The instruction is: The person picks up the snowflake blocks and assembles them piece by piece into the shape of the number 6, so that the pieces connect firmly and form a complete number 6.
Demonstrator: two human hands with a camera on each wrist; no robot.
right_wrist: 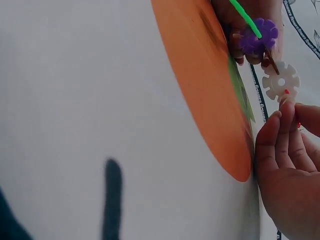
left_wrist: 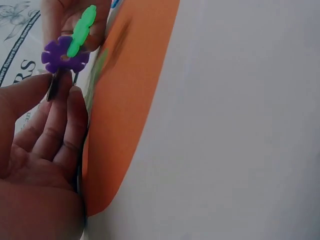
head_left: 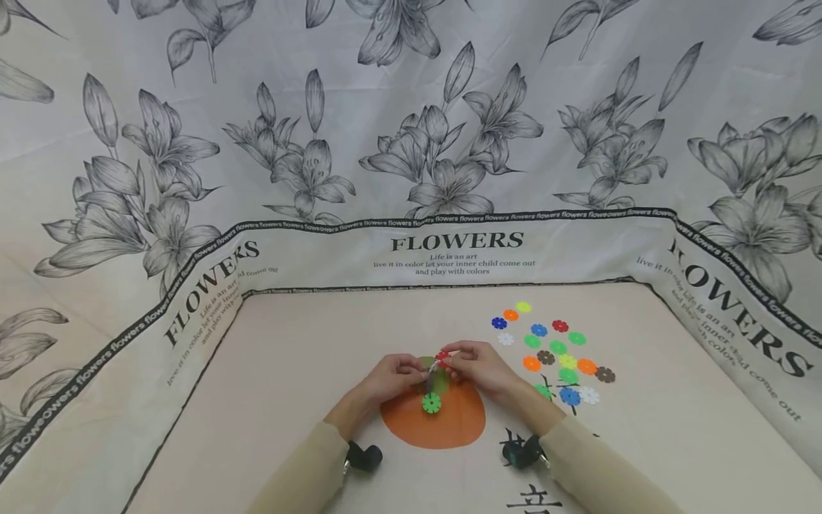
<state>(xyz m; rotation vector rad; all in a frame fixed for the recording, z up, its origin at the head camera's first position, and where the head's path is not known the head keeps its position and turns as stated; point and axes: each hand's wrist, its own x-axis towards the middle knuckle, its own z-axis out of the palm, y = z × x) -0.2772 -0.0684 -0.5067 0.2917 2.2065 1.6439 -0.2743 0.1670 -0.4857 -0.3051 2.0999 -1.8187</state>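
Over twelve o'clock on the orange print (head_left: 446, 432), the disc chain (left_wrist: 54, 53) is pinched by the left hand (head_left: 390, 377), the red disc (head_left: 442, 355) by the right hand (head_left: 477, 365), and separation could be caused by skewed pressing.

A pale grey-white fabric curtain (head_left: 347, 150) printed with black line-drawn lilies (head_left: 449, 185) fills the background, wrapping the left, back and right sides. Along its foot runs a white lettered band (head_left: 321, 260) edged in black (the large word reads "FLOWERS"). The flat, pale cream bench (head_left: 289, 357) bears a printed orange rounded shape (head_left: 430, 433), green leaf print (right_wrist: 241, 92) and black brush-style characters (head_left: 534, 503). Light looks cooler mid-curtain, warmer at left; its source is hard to tell.
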